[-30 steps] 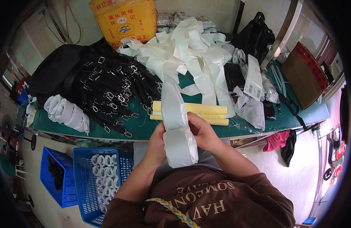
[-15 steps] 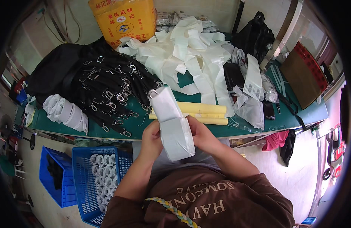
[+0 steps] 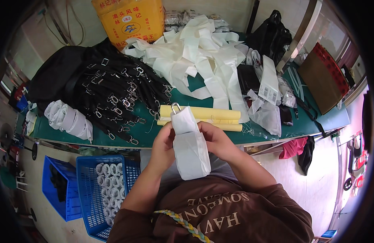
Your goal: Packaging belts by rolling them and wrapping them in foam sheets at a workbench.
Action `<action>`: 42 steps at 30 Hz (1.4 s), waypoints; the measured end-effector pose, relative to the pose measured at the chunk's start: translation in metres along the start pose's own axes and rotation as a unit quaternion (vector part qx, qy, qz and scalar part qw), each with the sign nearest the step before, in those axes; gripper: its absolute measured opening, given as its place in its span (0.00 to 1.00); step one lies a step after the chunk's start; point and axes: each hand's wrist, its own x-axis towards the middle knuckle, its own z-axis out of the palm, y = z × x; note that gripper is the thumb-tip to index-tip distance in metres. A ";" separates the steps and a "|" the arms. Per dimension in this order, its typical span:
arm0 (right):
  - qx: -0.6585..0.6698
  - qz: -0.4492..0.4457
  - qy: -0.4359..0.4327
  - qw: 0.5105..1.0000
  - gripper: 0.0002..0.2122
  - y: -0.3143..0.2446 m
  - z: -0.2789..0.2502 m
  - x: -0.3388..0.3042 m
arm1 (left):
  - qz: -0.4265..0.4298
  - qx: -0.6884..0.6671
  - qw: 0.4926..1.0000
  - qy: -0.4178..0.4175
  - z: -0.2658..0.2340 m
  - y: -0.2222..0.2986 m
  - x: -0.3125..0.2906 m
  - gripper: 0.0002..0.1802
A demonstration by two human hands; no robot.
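In front of my body I hold a white paper-wrapped bundle with both hands. A metal clasp pokes out of its narrow far end. My left hand grips the left side, its fingertips partly hidden behind the paper. On the right side, my right hand pinches the edge, thumb on the wrap. Just beyond the bundle, yellow rolls lie along the near part of the green table. Left of these spreads a heap of black straps with metal clasps.
Loose white paper strips pile up at the back centre, beside a yellow box. A similar white roll lies at the table's left. Below, a blue basket holds several white rolls. Plastic packets lie at right.
The bundle has come slightly nearer my body and turned more upright, its clasp shifting right and lower. Both hands keep hold of it.
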 end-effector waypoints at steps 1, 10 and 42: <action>0.017 -0.020 -0.003 1.000 0.15 0.001 0.001 0.001 | 0.004 0.015 1.000 0.010 0.000 0.000 0.000 0.33; 0.016 -0.108 -0.004 0.994 0.18 0.000 0.010 0.000 | -0.026 -0.071 0.997 0.028 0.005 0.003 0.003 0.33; -0.380 -0.167 0.196 0.889 0.14 -0.010 -0.069 -0.035 | -0.113 0.034 0.991 0.062 0.004 -0.058 0.027 0.14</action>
